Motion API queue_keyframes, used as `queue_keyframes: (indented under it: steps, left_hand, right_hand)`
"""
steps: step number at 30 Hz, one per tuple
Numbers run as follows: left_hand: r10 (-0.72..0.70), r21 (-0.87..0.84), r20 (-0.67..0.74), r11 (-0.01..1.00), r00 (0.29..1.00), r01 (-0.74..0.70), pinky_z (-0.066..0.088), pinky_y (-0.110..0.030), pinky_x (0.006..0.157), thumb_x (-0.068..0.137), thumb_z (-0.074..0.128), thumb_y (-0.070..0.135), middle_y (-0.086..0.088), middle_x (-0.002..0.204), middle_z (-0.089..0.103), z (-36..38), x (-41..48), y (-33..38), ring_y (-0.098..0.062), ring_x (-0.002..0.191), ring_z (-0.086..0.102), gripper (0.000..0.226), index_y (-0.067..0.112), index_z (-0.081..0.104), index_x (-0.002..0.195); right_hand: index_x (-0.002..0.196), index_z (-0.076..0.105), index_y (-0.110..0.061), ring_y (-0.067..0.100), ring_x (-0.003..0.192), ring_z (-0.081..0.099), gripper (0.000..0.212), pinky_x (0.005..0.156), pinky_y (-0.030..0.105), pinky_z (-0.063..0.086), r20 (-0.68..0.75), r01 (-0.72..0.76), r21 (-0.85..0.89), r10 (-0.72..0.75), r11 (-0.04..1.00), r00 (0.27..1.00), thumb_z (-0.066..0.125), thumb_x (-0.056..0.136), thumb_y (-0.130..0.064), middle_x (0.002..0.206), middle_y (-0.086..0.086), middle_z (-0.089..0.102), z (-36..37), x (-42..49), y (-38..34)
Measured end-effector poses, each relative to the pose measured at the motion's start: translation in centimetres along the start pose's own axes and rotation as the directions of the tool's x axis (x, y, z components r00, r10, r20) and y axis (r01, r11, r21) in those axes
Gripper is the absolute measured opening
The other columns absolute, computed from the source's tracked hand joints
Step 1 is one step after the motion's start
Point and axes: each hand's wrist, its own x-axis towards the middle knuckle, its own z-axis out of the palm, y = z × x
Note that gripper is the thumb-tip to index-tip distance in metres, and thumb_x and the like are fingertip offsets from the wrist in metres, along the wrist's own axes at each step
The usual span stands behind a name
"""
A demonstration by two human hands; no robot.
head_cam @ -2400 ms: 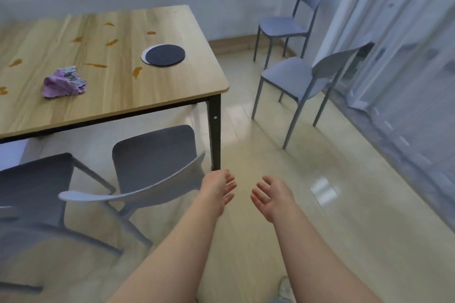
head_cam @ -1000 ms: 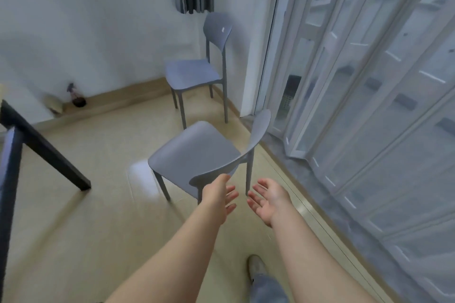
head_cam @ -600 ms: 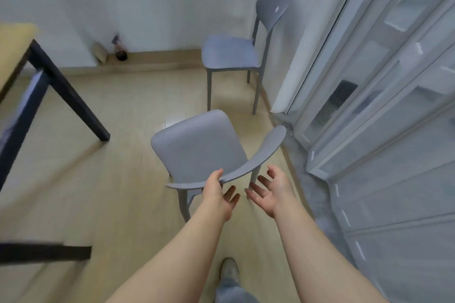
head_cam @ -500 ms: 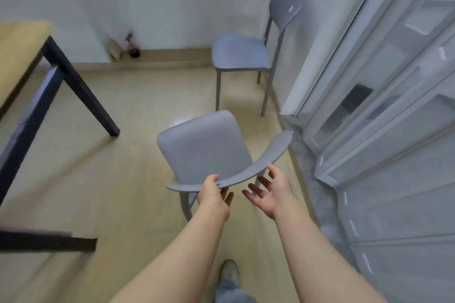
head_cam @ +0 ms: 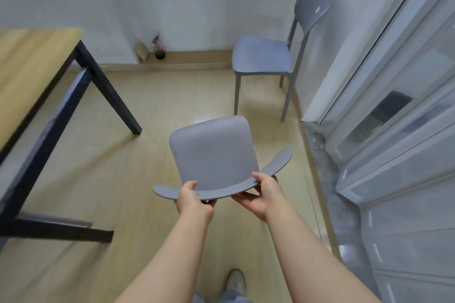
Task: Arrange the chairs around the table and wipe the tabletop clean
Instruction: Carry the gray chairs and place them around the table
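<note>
A grey plastic chair (head_cam: 214,152) stands right in front of me, its seat facing away and its curved backrest nearest me. My left hand (head_cam: 193,198) grips the backrest left of its middle, thumb on top. My right hand (head_cam: 263,193) grips the backrest to the right, thumb on top and fingers underneath. A second grey chair (head_cam: 268,56) stands further off by the wall at the upper right. The wooden table (head_cam: 27,61) with black legs shows only its corner at the left.
Glass sliding doors (head_cam: 394,106) with a raised sill run along the right. A small spray bottle (head_cam: 158,48) and a brown object sit on the floor by the far wall. Bare floor lies between the chair and the table leg (head_cam: 110,96). My shoe (head_cam: 236,283) shows at the bottom.
I turned from the table to the chairs by the doors and stepped up to the nearer one. Both hands, open before, have closed on its backrest.
</note>
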Motion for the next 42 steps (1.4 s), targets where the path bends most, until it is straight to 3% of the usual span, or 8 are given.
queue_keyframes:
  steps: [7,11,16,21,25,28,37,42]
  left_hand:
    - [-0.049,-0.035,0.126,0.998,0.991,0.053,0.042,-0.057,0.097,0.092,0.047,0.011,-0.021,0.127,0.054,-0.5,1.2,1.4,-0.041,0.113,0.055,0.03,0.004,0.044,0.121]
    - [-0.097,-0.006,0.237,0.995,0.967,0.101,0.039,-0.058,0.1,0.094,0.045,0.013,-0.024,0.13,0.052,-1.2,1.7,2.3,-0.043,0.118,0.051,0.042,-0.003,0.042,0.133]
    - [-0.046,0.028,0.24,0.999,0.97,0.041,0.041,-0.053,0.096,0.096,0.04,0.006,-0.024,0.115,0.054,-1.4,2.4,4.7,-0.041,0.105,0.055,0.015,-0.004,0.049,0.103]
    - [-0.026,0.068,0.256,0.998,0.966,0.009,0.042,-0.049,0.092,0.095,0.036,-0.001,-0.021,0.101,0.056,-1.1,4.1,7.3,-0.037,0.088,0.056,0.013,-0.002,0.049,0.092]
    - [0.027,0.064,0.195,0.997,0.98,-0.04,0.057,-0.044,0.06,0.089,0.031,-0.008,-0.016,0.091,0.053,0.3,6.3,8.5,-0.033,0.081,0.053,0.018,0.001,0.045,0.084]
    - [0.081,0.047,0.153,0.995,0.985,-0.089,0.055,-0.038,0.046,0.085,0.029,-0.012,-0.013,0.083,0.049,2.0,7.6,9.2,-0.03,0.074,0.051,0.021,0.002,0.041,0.076]
    - [0.148,0.01,0.138,0.989,0.979,-0.151,0.045,-0.044,0.066,0.082,0.029,-0.02,-0.014,0.078,0.05,8.8,10.4,16.4,-0.03,0.069,0.05,0.03,0.005,0.042,0.073]
    - [0.174,-0.011,0.152,0.985,0.973,-0.174,0.047,-0.045,0.069,0.081,0.028,-0.022,-0.016,0.081,0.051,11.1,13.2,22.2,-0.031,0.072,0.052,0.039,0.014,0.042,0.08]
  right_hand:
    - [0.13,0.043,-0.004,0.044,0.101,0.056,0.036,0.072,0.057,0.047,0.007,-0.084,-0.035,0.084,0.996,0.996,0.047,0.094,-0.003,0.098,0.019,0.057,1.5,0.8,0.3]
    - [0.13,0.042,0.0,0.043,0.113,0.054,0.034,0.08,0.057,0.047,0.024,-0.119,-0.046,0.12,0.992,0.992,0.044,0.096,-0.002,0.116,0.025,0.055,2.4,1.2,0.6]
    - [0.133,0.038,-0.001,0.042,0.105,0.054,0.037,0.073,0.053,0.046,0.003,-0.112,-0.05,0.112,0.992,0.994,0.037,0.095,0.005,0.116,0.025,0.052,4.2,2.3,2.0]
    - [0.129,0.038,0.003,0.041,0.099,0.054,0.035,0.075,0.052,0.047,0.032,-0.123,-0.026,0.124,0.992,0.992,0.036,0.095,0.007,0.114,0.026,0.052,6.2,3.4,2.7]
    - [0.127,0.037,0.004,0.04,0.085,0.057,0.035,0.063,0.049,0.048,0.034,-0.108,-0.017,0.109,0.994,0.993,0.036,0.093,0.01,0.107,0.027,0.053,7.9,4.3,2.2]
    - [0.112,0.042,0.006,0.039,0.079,0.056,0.023,0.068,0.05,0.048,0.029,-0.08,-0.026,0.081,0.996,0.996,0.035,0.092,0.013,0.094,0.025,0.055,9.4,5.2,1.3]
    - [0.092,0.047,0.007,0.04,0.076,0.055,0.017,0.078,0.054,0.047,0.018,-0.021,-0.01,0.021,1.0,1.0,0.033,0.09,0.017,0.087,0.025,0.055,18.4,9.9,-1.4]
    - [0.087,0.048,0.008,0.041,0.078,0.056,0.017,0.048,0.051,0.053,0.035,-0.024,-0.001,0.024,1.0,0.999,0.033,0.089,0.016,0.087,0.025,0.057,24.5,12.8,-1.2]
